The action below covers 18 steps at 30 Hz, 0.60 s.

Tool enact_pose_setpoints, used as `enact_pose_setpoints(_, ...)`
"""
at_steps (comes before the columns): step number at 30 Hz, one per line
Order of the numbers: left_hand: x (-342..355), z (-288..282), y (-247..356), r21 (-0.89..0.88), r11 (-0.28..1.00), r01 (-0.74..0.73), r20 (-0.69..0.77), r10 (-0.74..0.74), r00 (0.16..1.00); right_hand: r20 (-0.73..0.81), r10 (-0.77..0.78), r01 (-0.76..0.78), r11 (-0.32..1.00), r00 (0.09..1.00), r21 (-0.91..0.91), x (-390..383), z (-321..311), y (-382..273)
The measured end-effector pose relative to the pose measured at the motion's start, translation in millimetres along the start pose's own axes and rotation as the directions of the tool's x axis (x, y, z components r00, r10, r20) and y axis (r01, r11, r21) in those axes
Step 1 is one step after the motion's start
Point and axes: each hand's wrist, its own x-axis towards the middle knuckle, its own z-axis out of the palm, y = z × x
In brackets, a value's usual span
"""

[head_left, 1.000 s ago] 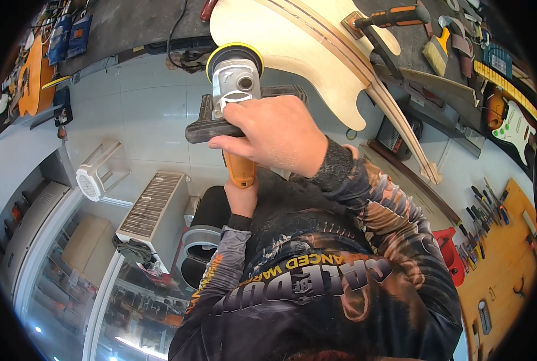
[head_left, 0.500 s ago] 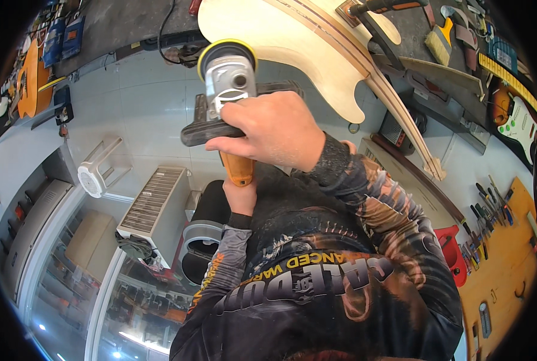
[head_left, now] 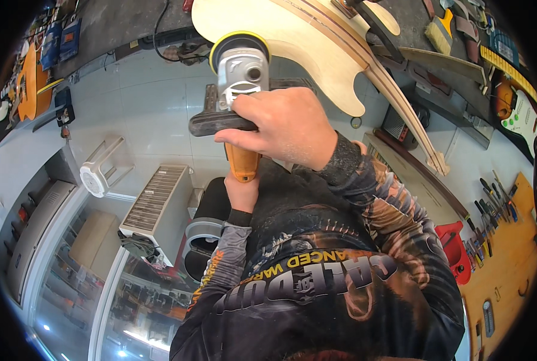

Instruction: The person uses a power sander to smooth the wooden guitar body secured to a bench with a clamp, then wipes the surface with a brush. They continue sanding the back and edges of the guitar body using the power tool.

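Note:
In front of me is a disc sander (head_left: 243, 78) with a silver head, an orange body and a round, yellow-edged pad (head_left: 239, 43). My right hand (head_left: 289, 126) is closed round its black loop handle, thumb toward the left. Below it, my left hand (head_left: 242, 191) grips the rear of the orange body from underneath; most of its fingers are hidden. The pad overlaps the lower left edge of a pale wooden guitar body (head_left: 280, 36); whether they touch, I cannot tell. A long laminated neck (head_left: 404, 108) runs from the body toward the lower right.
A clamp (head_left: 380, 27) with an orange-black handle presses near the guitar on the dark workbench (head_left: 115, 33). A power cord (head_left: 160, 36) lies left. Brush (head_left: 440, 33), sunburst guitar (head_left: 515, 111) and tool board (head_left: 503, 259) are right. A white stool (head_left: 97, 177) stands lower left.
The sander and both hands have shifted right, the sander's head also slightly upward in view. My grip on it looks the same.

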Motion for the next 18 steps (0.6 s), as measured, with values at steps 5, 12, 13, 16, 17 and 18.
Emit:
enact_pose_setpoints(5, -0.1, -1.2, 0.4, -0.02, 0.998, 0.058, -0.043, -0.059, 0.997, 0.06, -0.026, 0.027, 1.0, 0.998, -0.001, 16.2, 4.7, -4.4)
enact_pose_setpoints(12, 6.4, 2.1, 11.9, 0.095, 0.995, -0.015, 0.064, 0.009, 0.998, -0.042, 0.018, -0.019, 0.999, 0.999, -0.036, -2.5, -11.9, 6.0)
enact_pose_setpoints(13, 7.5, 4.1, 12.6, 0.095, 0.995, -0.012, 0.061, 0.007, 0.998, -0.052, 0.02, -0.022, 0.999, 0.998, -0.04, -3.9, -14.2, 6.2)
enact_pose_setpoints(16, 9.1, 7.2, 12.1, 0.043, 0.987, -0.154, 0.007, 0.153, 0.988, -0.062, 0.021, -0.023, 0.999, 0.998, -0.037, 1.8, -14.1, 5.7)
enact_pose_setpoints(17, 8.6, 4.9, 12.9, 0.05, 0.995, -0.084, 0.023, 0.083, 0.996, -0.064, 0.024, -0.026, 0.999, 0.998, -0.038, 3.9, -11.9, 6.2)
enact_pose_setpoints(18, 7.9, 3.6, 13.9, 0.059, 0.998, -0.015, 0.038, 0.013, 0.999, -0.05, 0.006, -0.008, 0.999, 0.999, -0.05, 6.9, -8.5, 6.1)
